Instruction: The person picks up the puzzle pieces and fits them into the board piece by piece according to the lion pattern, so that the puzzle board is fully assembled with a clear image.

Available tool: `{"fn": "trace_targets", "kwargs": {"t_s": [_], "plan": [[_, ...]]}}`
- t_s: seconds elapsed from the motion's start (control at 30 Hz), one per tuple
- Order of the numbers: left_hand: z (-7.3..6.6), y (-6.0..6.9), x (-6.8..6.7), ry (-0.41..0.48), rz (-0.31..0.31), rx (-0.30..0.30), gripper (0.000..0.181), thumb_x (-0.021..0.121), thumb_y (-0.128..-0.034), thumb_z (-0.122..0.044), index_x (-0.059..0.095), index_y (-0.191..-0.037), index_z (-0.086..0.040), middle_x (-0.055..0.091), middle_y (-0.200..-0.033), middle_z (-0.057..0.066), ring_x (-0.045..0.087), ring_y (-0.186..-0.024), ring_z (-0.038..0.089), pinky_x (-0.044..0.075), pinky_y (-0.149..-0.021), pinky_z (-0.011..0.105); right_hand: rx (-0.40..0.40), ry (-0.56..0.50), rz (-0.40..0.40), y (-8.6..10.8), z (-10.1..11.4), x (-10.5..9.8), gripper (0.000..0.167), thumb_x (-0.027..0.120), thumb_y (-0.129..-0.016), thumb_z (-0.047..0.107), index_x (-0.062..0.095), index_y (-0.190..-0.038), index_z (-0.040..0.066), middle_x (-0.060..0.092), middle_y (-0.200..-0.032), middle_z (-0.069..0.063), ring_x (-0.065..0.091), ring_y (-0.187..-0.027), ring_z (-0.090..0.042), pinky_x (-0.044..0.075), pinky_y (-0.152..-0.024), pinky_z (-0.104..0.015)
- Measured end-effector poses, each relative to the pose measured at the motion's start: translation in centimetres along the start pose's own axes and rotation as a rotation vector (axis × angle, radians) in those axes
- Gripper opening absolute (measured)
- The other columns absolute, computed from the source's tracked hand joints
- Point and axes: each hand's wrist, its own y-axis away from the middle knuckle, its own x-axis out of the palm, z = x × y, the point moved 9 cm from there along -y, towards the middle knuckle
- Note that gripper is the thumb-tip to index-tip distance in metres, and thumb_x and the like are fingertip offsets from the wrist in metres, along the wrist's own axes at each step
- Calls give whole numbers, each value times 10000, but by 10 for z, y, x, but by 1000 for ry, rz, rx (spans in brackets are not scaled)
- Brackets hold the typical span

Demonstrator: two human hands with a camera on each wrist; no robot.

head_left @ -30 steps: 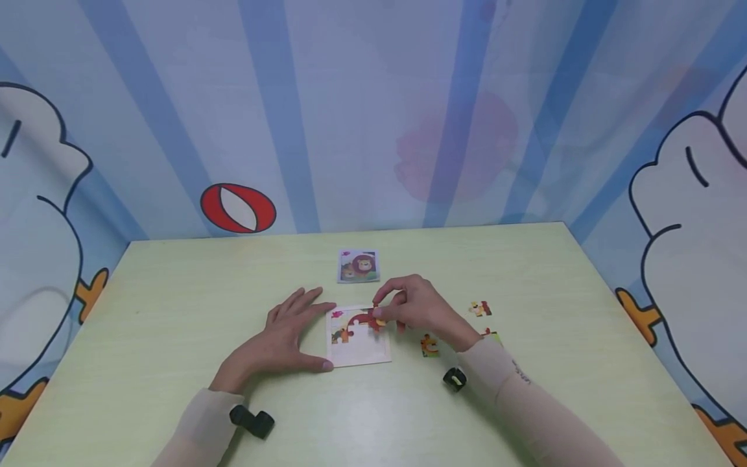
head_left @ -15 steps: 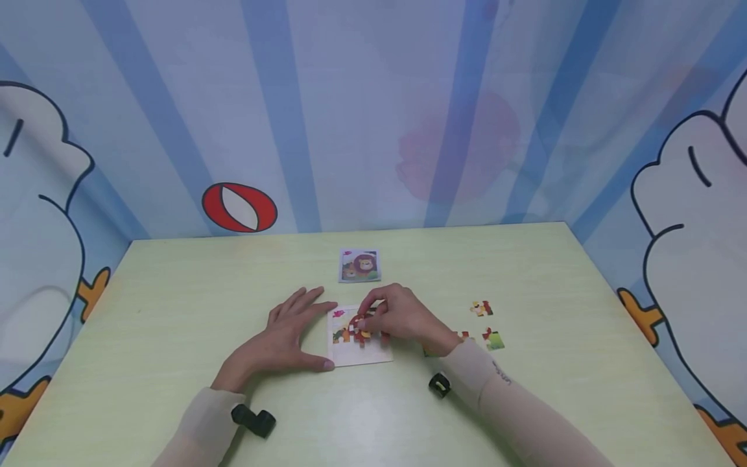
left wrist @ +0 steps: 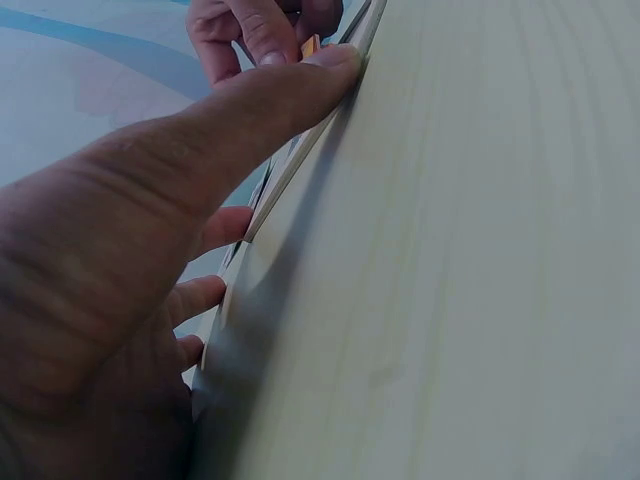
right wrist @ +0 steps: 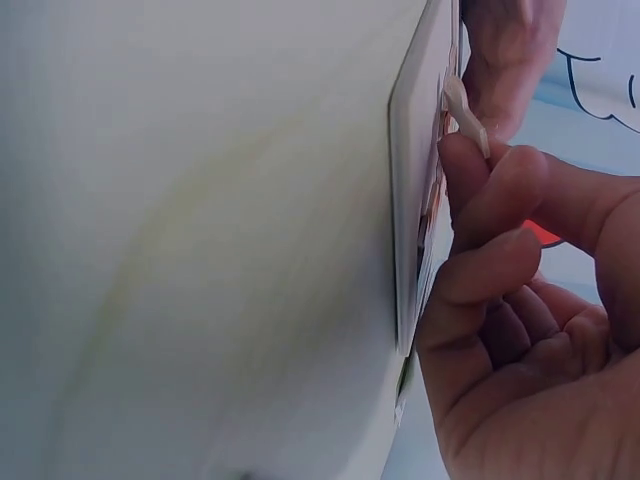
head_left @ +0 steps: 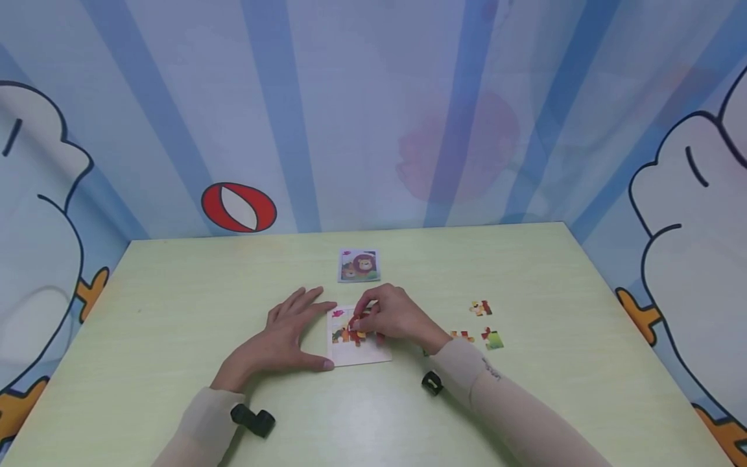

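A white puzzle board (head_left: 367,355) lies near the middle of the table, partly covered with colourful pieces along its upper and left parts. My left hand (head_left: 277,337) spreads thumb and fingers at the board's left side, the thumb touching the lower left corner and the index finger the upper left one. Over the board, my right hand (head_left: 397,314) pinches a jigsaw piece (right wrist: 465,118) between thumb and index finger. In the right wrist view that piece is tilted against the board's face. The fingers hide the board's upper right area in the head view.
Loose jigsaw pieces lie to the right: one farther back (head_left: 481,308), a green one (head_left: 493,339), and others partly behind the right wrist. A square lion picture card (head_left: 358,266) lies beyond the board. A printed cloth (head_left: 362,117) stands behind the table.
My right hand has moved left from the board's upper right edge toward its middle, carrying the piece, and then lowered slightly. The left hand has stayed in place.
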Motion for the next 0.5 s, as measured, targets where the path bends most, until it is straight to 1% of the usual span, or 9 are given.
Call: {"fn": "trace_targets", "kwargs": {"t_s": [0.13, 0.3, 0.5], "plan": [[0, 0, 0, -2, 0, 2, 1034, 913, -741, -609, 455, -1628, -337, 181, -1824, 51, 40, -1695, 409, 99, -1289, 790, 12, 19, 4, -1, 2, 2, 92, 846, -928, 183, 766, -956, 150, 757, -698, -49, 597, -462, -145, 455, -509, -232], [0, 1, -1, 0, -1, 6, 1032, 915, -744, -599, 457, -1628, -327, 181, -1824, 58, 41, -1694, 415, 100, -1285, 791, 33, 75, 7, -3, 3, 4, 83, 844, -928, 201, 773, -937, 159, 747, -710, -15, 598, -486, -138, 470, -510, -233], [0, 0, 0, 1, 0, 10, 1029, 915, -746, -592, 459, -1628, -323, 181, -1823, 62, 41, -1693, 417, 103, -1285, 790, 38, 128, 5, -6, 4, 4, 82, 842, -930, 197, 771, -921, 157, 725, -694, 0, 599, -502, -133, 469, -505, -231]]}}
